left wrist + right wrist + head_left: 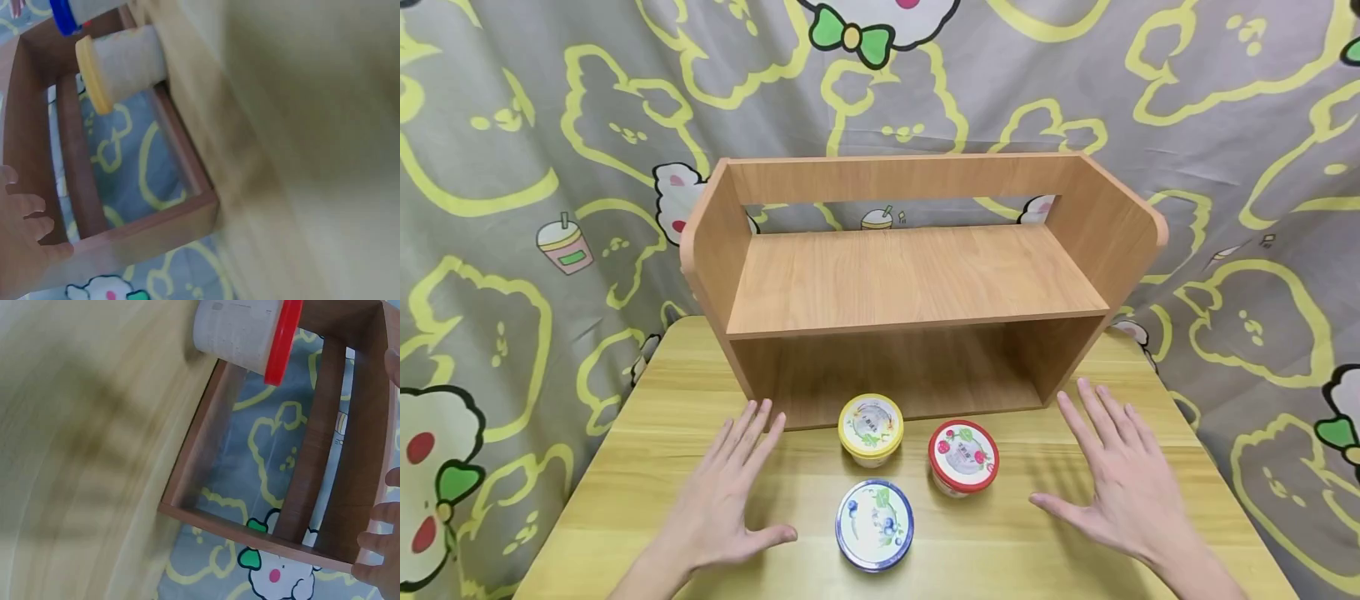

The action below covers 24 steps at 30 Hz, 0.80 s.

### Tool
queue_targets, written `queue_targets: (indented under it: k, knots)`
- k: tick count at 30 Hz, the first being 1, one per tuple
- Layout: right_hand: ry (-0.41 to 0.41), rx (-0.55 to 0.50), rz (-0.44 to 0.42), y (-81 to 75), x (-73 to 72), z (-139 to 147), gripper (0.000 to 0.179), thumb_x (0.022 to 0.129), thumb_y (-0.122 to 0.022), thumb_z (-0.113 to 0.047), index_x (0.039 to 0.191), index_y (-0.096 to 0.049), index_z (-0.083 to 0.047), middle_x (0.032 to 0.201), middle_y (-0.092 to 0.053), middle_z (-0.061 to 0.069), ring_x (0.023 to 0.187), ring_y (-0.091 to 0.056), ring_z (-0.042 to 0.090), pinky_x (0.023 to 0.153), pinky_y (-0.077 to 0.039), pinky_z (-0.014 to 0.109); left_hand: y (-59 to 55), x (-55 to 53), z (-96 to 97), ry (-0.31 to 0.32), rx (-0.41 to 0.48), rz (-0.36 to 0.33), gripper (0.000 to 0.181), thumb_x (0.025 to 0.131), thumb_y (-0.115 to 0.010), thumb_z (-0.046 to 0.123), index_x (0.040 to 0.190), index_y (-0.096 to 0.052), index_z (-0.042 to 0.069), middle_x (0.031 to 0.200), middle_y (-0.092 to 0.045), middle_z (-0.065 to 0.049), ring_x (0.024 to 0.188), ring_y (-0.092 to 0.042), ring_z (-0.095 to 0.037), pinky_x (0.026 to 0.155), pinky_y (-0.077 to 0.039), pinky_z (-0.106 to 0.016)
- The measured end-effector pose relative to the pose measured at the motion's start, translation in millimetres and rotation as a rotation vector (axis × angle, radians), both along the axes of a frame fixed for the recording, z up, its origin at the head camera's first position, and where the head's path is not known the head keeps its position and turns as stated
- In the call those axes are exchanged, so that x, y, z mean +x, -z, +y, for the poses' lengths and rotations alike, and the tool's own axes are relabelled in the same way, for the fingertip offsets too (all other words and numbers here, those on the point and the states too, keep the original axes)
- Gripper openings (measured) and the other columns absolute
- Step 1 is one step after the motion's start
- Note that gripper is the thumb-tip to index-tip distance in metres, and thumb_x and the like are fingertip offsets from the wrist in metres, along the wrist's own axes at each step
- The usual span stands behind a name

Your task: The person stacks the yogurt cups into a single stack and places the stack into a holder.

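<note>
Three round lidded tubs stand upright on the table before the shelf. The yellow-lidded tub (871, 427) is closest to the shelf, the red-lidded tub (963, 456) stands to its right, and the blue-lidded tub (875, 525) is nearest the viewer. My left hand (722, 492), fingers spread, is left of the tubs and holds nothing. On the other side, my right hand (1116, 483) is likewise spread and bare, right of the red-lidded tub. In the right wrist view the red-lidded tub (247, 334) shows its printed white side; the left wrist view shows the yellow-lidded tub (128, 65) side-on.
A two-tier wooden shelf (917, 279) with raised side panels stands at the back of the wooden table (805, 558). Behind it hangs a grey curtain (617, 92) printed with yellow bear outlines.
</note>
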State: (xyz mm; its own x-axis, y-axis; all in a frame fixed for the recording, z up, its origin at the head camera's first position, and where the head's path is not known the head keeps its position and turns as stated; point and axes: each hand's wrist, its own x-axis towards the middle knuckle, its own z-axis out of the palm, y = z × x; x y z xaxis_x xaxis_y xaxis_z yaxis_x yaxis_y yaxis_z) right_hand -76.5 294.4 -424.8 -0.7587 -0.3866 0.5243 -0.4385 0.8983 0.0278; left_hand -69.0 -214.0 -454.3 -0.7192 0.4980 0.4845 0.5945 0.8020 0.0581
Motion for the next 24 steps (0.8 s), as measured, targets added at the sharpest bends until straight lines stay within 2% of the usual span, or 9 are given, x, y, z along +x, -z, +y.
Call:
queue_targets:
  k: [4,6,10,12,15,18,20,22,24]
  knots:
    - [-0.034,-0.042,-0.036,8.4,-3.9,-3.1,0.125,0.072,-0.065,-0.091,0.165,-0.035,-0.013,0.172,-0.034,0.016,0.164,-0.026,0.03,0.135,0.003,0.023,12.5,4.0,4.1,0.051,0.068,-0.063,0.125,0.081,-0.058,0.09,0.166,-0.027,0.003,0.175,-0.025,-0.017,0.167,-0.015,-0.027,0.136,0.002,-0.021]
    - [-0.053,-0.076,-0.068,13.4,-5.1,-4.0,0.125,0.07,-0.072,-0.086,0.165,-0.035,-0.013,0.172,-0.035,0.015,0.161,-0.03,0.031,0.134,0.002,0.019,18.9,5.4,6.5,0.088,0.108,-0.096,0.125,0.08,-0.065,0.086,0.165,-0.028,0.002,0.175,-0.026,-0.017,0.166,-0.019,-0.027,0.134,0.001,-0.018]
    - [-0.082,-0.135,-0.138,23.5,-6.7,-6.5,0.127,0.065,-0.085,-0.073,0.166,-0.033,-0.016,0.173,-0.035,0.008,0.158,-0.034,0.029,0.13,0.0,0.014,30.0,8.2,12.3,0.143,0.182,-0.177,0.125,0.078,-0.073,0.081,0.165,-0.029,0.002,0.174,-0.029,-0.015,0.163,-0.028,-0.027,0.132,-0.003,-0.014]
    - [-0.099,-0.159,-0.169,28.4,-7.6,-8.3,0.127,0.064,-0.09,-0.065,0.166,-0.033,-0.016,0.173,-0.035,0.006,0.157,-0.037,0.027,0.128,-0.002,0.011,34.8,9.5,15.6,0.153,0.204,-0.201,0.125,0.076,-0.076,0.08,0.164,-0.03,0.003,0.173,-0.032,-0.014,0.16,-0.035,-0.027,0.133,-0.013,-0.02]
    - [-0.113,-0.201,-0.214,35.2,-9.4,-11.2,0.128,0.062,-0.095,-0.058,0.166,-0.032,-0.018,0.173,-0.036,0.003,0.155,-0.04,0.023,0.125,-0.005,0.007,40.3,12.4,20.5,0.146,0.23,-0.243,0.127,0.072,-0.081,0.078,0.165,-0.032,0.007,0.171,-0.038,-0.011,0.154,-0.045,-0.03,0.126,-0.035,-0.043]
    - [-0.113,-0.244,-0.249,41.2,-11.1,-13.8,0.127,0.062,-0.097,-0.053,0.166,-0.033,-0.02,0.172,-0.038,0.003,0.152,-0.043,0.019,0.127,-0.026,0.023,43.3,15.9,25.1,0.137,0.25,-0.297,0.129,0.068,-0.085,0.077,0.165,-0.033,0.01,0.169,-0.042,-0.011,0.148,-0.05,-0.035,0.112,-0.046,-0.06]
    - [-0.113,-0.27,-0.266,44.7,-12.5,-15.5,0.126,0.062,-0.098,-0.051,0.166,-0.033,-0.021,0.17,-0.041,0.004,0.152,-0.042,0.015,0.122,-0.04,0.042,44.7,18.6,28.3,0.129,0.271,-0.352,0.13,0.065,-0.088,0.074,0.165,-0.033,0.013,0.168,-0.043,-0.01,0.147,-0.051,-0.037,0.112,-0.047,-0.061]
    - [-0.119,-0.297,-0.284,47.7,-13.8,-17.4,0.125,0.062,-0.099,-0.047,0.166,-0.034,-0.021,0.169,-0.044,0.007,0.151,-0.043,0.014,0.109,-0.05,0.058,47.5,20.4,30.7,0.135,0.29,-0.384,0.129,0.064,-0.091,0.071,0.166,-0.033,0.015,0.166,-0.046,-0.01,0.146,-0.053,-0.037,0.112,-0.049,-0.061]
    - [-0.134,-0.324,-0.314,50.2,-15.3,-18.7,0.125,0.063,-0.099,-0.044,0.166,-0.033,-0.021,0.167,-0.046,0.01,0.15,-0.046,0.021,0.101,-0.052,0.07,50.2,22.0,33.4,0.143,0.31,-0.417,0.129,0.064,-0.093,0.068,0.166,-0.033,0.016,0.167,-0.046,-0.007,0.146,-0.054,-0.034,0.111,-0.051,-0.059]
